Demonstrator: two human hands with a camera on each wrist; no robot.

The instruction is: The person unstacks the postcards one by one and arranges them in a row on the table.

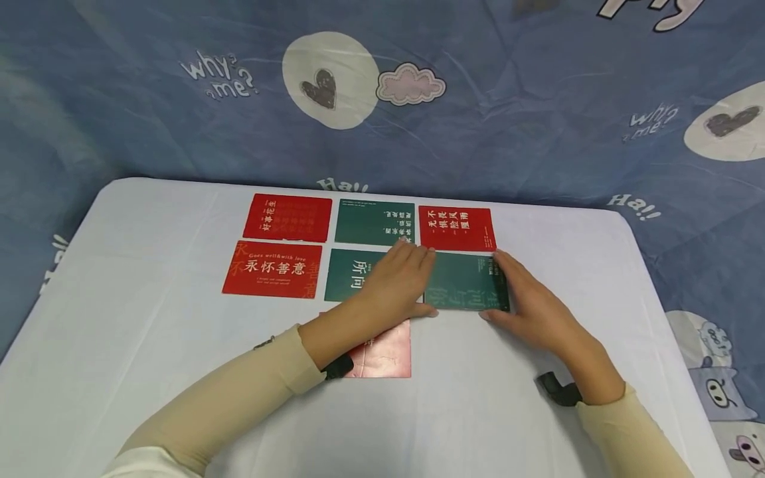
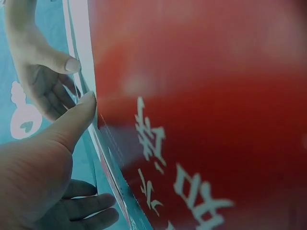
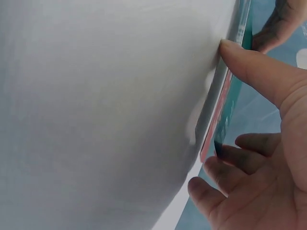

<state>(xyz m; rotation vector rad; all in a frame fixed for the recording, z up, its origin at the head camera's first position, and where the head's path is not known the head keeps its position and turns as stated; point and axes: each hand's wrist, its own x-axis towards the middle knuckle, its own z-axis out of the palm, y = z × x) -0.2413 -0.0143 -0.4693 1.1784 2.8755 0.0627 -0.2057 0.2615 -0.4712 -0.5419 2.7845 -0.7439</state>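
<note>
I am setting a dark green rectangular paper card (image 1: 467, 281) into the grid of cards on the white tabletop (image 1: 149, 345), in the right-hand slot of the second row, directly below the red card with white characters (image 1: 457, 228) and beside the green card printed with large white characters (image 1: 349, 273). My judgement is that the placing step is nearly finished: the card lies flat or almost flat, and what remains is to square its edges with its neighbours and let go. My left hand (image 1: 397, 282) lies over the card's left edge and part of the neighbouring green card, fingers straight and close together, thumb (image 2: 72, 120) stretched against the near edge. My right hand (image 1: 528, 299) frames the card's right edge in the same way, fingers extended and only slightly spread, thumb (image 3: 249, 67) pressed to the edge; from the right wrist view the fingers sit loosely curved just beside the card rather than wrapped round it. Neither hand clasps the card; both touch and steady it with flat fingers. The next move calls, I think, for a light sideways nudge so the gap matches the others, then lifting both hands without dragging the card. Under my left forearm lies a glossy pinkish-red card (image 1: 385, 352), nearer to me and apart from the rows. Two more red cards (image 1: 281, 245) lie at the left of the grid, well apart from my hands.
</note>
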